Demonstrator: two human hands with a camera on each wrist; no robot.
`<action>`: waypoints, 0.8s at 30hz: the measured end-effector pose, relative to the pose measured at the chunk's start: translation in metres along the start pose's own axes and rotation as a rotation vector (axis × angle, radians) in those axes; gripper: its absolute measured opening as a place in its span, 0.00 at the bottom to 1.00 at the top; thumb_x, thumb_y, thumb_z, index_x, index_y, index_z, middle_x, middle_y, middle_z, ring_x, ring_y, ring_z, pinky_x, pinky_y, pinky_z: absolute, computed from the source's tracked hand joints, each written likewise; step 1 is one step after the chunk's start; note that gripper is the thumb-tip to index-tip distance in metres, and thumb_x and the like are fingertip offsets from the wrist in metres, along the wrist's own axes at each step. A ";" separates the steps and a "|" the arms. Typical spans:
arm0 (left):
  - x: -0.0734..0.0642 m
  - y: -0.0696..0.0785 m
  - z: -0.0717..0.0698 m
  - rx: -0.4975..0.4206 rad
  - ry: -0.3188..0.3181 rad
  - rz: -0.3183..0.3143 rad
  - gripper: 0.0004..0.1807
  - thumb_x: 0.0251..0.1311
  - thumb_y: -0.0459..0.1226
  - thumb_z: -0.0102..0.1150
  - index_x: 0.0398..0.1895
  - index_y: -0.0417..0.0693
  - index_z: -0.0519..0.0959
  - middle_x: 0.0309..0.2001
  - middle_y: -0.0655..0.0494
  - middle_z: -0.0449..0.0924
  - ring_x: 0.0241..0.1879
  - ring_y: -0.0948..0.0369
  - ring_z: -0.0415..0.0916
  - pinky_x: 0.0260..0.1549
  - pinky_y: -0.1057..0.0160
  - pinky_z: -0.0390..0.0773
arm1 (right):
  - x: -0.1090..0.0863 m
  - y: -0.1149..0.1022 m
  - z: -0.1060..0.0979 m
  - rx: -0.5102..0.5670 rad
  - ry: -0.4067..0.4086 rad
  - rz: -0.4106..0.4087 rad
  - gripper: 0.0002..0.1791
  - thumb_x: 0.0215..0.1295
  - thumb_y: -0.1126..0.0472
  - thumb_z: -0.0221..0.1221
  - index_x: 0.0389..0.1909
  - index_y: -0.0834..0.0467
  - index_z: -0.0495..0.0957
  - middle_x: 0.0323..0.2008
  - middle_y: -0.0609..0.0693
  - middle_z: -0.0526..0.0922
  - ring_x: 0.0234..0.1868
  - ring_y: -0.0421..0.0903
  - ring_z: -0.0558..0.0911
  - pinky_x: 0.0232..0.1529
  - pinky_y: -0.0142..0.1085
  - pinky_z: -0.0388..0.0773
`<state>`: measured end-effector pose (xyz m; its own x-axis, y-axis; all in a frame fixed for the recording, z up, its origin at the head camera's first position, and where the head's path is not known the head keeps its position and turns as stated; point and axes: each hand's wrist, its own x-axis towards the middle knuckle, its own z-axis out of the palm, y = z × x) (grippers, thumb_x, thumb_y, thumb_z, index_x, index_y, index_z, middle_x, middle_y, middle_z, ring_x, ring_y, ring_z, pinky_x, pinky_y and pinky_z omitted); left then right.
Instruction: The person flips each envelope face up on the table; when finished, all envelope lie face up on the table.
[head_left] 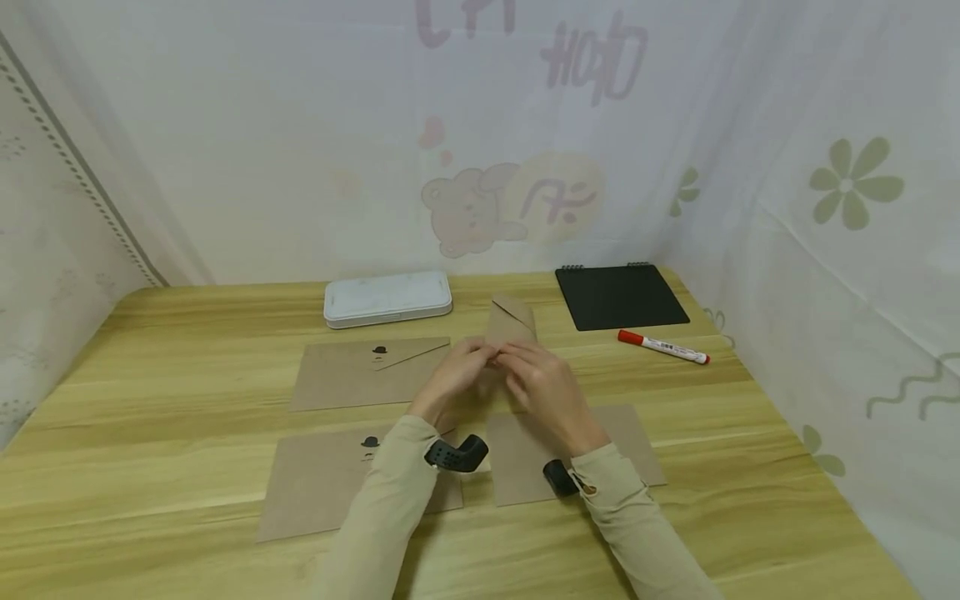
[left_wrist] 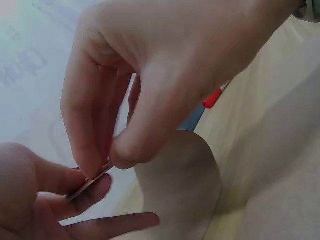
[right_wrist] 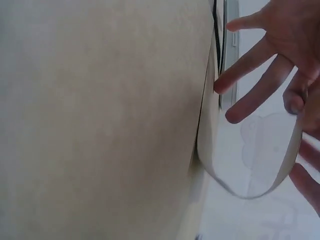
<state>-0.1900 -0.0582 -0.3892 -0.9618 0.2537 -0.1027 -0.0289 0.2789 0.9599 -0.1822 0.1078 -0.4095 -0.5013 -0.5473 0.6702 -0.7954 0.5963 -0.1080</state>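
Note:
A brown paper envelope (head_left: 512,321) is held up above the middle of the table, its diagonal flap line showing at the top in the head view. My left hand (head_left: 456,372) pinches its near edge between thumb and fingers. Right beside it, my right hand (head_left: 551,392) pinches the same edge with thumb and index finger. In the left wrist view the right hand (left_wrist: 135,85) comes down from above onto the thin paper edge. The left hand (right_wrist: 287,55) has its other fingers spread in the right wrist view, and the envelope's paper (right_wrist: 290,157) bends in a curve there.
Two brown envelopes with a hat print, a back one (head_left: 337,375) and a front one (head_left: 318,479), lie at left. Another envelope (head_left: 622,442) lies under the right forearm. Farther back are a white case (head_left: 387,298), a black spiral-bound pad (head_left: 622,298) and a red-capped marker (head_left: 663,347).

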 end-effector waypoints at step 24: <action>-0.035 0.005 -0.021 -0.096 0.254 -0.020 0.16 0.70 0.39 0.40 0.23 0.42 0.66 0.23 0.53 0.67 0.27 0.59 0.65 0.33 0.60 0.66 | -0.011 0.031 -0.010 1.053 -0.158 1.161 0.27 0.73 0.58 0.45 0.65 0.71 0.55 0.59 0.70 0.67 0.56 0.61 0.72 0.49 0.45 0.75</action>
<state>-0.1622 -0.0854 -0.3757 -0.9979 0.0048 -0.0644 -0.0624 0.1891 0.9800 -0.1987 0.1380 -0.4128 -0.9580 -0.1932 -0.2121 0.1970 0.0945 -0.9758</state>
